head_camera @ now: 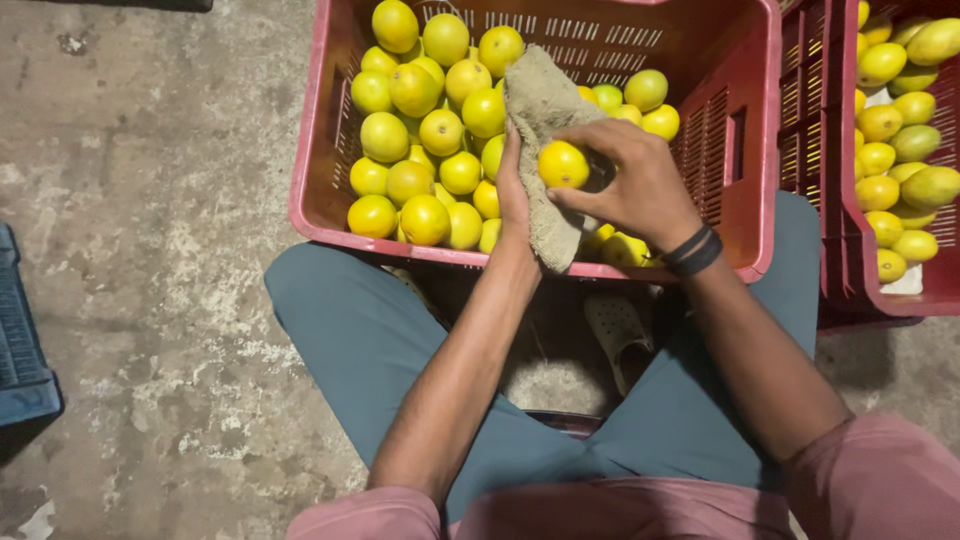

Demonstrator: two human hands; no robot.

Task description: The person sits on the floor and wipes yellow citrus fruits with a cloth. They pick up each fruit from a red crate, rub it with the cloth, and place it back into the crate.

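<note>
Head view: right hand point(640, 190) fingers clamp a yellow fruit point(563, 164) over the red crate point(745, 150); left hand point(512, 195) fingers close on a cloth point(545, 105) pressed against it.

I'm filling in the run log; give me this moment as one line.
left hand: holds cloth | right hand: grip on yellow fruit against cloth | red crate: fruit inside | second crate: right

Stained concrete floor point(150, 200), dim light, blue crate point(20, 350) left.
</note>
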